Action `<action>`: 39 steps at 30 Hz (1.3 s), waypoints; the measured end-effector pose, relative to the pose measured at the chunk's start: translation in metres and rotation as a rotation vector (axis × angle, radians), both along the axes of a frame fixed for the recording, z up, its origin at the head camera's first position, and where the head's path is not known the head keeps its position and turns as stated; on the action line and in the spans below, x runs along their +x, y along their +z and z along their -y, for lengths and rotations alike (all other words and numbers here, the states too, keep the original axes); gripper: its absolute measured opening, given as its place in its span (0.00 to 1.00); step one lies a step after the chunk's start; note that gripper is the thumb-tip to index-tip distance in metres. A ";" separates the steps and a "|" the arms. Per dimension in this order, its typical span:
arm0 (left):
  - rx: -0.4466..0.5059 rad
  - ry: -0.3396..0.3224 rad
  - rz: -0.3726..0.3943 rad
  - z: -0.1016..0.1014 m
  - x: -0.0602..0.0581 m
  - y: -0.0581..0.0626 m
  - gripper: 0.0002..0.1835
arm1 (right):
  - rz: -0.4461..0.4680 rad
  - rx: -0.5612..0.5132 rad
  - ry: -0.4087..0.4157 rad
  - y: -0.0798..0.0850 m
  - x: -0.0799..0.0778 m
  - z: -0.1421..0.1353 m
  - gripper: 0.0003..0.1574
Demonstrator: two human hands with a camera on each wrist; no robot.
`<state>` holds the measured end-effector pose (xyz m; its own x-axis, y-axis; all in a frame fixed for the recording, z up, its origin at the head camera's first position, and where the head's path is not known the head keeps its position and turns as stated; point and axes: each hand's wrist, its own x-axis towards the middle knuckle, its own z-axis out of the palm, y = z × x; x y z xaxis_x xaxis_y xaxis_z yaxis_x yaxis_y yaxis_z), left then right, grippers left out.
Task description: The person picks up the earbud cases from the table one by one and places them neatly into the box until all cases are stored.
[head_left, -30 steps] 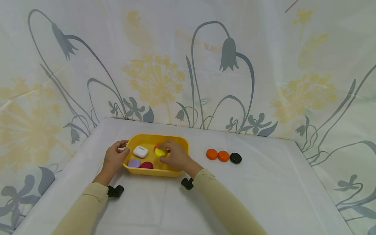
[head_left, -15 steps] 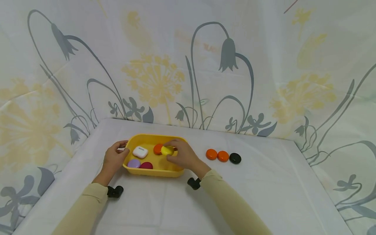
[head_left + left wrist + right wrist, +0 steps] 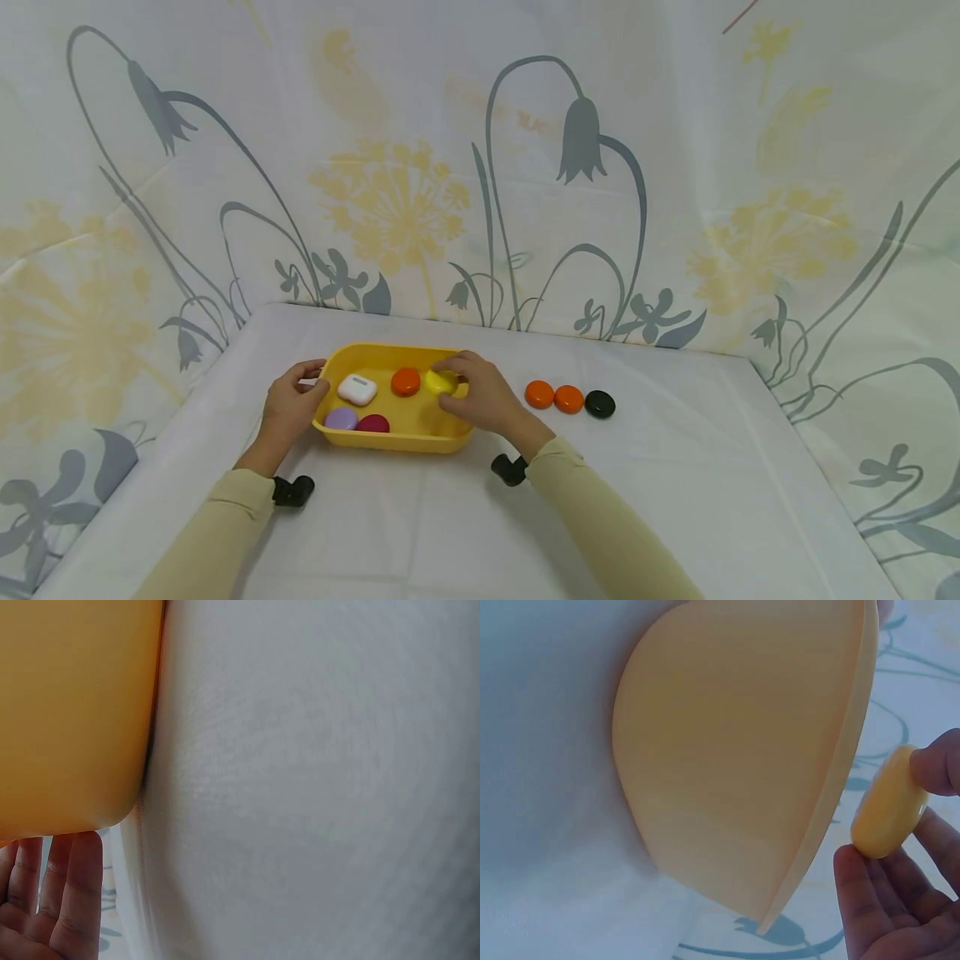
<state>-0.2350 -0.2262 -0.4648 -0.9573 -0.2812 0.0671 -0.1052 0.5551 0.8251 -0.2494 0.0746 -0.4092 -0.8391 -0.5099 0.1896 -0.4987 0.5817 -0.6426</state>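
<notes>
Presently, the right hand (image 3: 483, 400) holds a glossy yellow, rounded disc (image 3: 889, 802) above the right part of the yellow, oblong plastic tray (image 3: 393, 442). In the right wrist view the disc is higher than the rim and tilted, not resting on anything below. For this step, I would advise a calm wrist, enough height to pass the rim, and some space from the orange round disc (image 3: 406, 382) beside it in the tray.

As for the grip, the thumb presses one edge of the disc and a fingertip the opposite edge, so the fingers are parted only by the disc itself. The surface looks smooth, therefore a firm but not hard pinch should probably serve better; squeezing on the curved edge could make it slip out.

The left hand (image 3: 295, 402) is at the tray's left end, its fingers nearly straight and touching the outer wall. Whether its thumb hooks over the rim, I cannot tell. A light, steady contact there seems sufficient.
</notes>
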 end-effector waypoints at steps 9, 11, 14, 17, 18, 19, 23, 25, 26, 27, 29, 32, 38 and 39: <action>0.003 0.002 0.015 -0.002 0.001 0.002 0.24 | -0.033 -0.015 -0.021 0.001 0.001 -0.015 0.25; 0.003 0.003 0.018 -0.002 0.001 0.002 0.24 | -0.047 -0.035 -0.017 0.001 0.002 -0.019 0.25; 0.003 0.003 0.016 -0.002 0.002 0.003 0.24 | -0.067 -0.057 -0.020 0.001 0.001 -0.026 0.25; 0.003 0.003 0.015 -0.002 0.002 0.003 0.24 | -0.078 -0.057 -0.037 0.000 0.001 -0.032 0.24; 0.003 0.003 0.015 -0.002 0.002 0.003 0.24 | -0.074 -0.052 -0.044 0.001 0.001 -0.035 0.24; 0.002 0.003 0.016 -0.001 0.002 0.002 0.24 | -0.076 -0.044 -0.052 0.001 0.001 -0.038 0.24; 0.001 0.004 0.016 -0.001 0.001 0.001 0.24 | -0.086 -0.020 -0.074 0.002 0.001 -0.050 0.23; -0.001 0.004 0.016 -0.001 0.001 0.001 0.24 | -0.097 -0.019 -0.084 0.002 0.001 -0.056 0.23; 0.000 0.004 0.016 -0.001 0.001 0.001 0.24 | -0.100 -0.023 -0.087 0.002 0.001 -0.059 0.23; 0.001 0.004 0.015 0.000 0.001 0.000 0.24 | -0.101 -0.026 -0.091 0.002 0.001 -0.062 0.23; 0.001 0.001 0.013 0.000 0.001 0.000 0.24 | -0.103 -0.028 -0.095 0.002 0.001 -0.067 0.23; 0.003 -0.001 0.012 0.000 0.000 -0.001 0.24 | -0.106 -0.015 -0.101 0.002 0.000 -0.075 0.24; 0.014 0.001 0.007 0.000 0.000 -0.001 0.23 | -0.098 0.032 -0.138 0.003 0.001 -0.089 0.24; 0.014 0.001 0.008 0.000 0.000 -0.001 0.23 | -0.095 0.037 -0.146 0.003 0.001 -0.091 0.25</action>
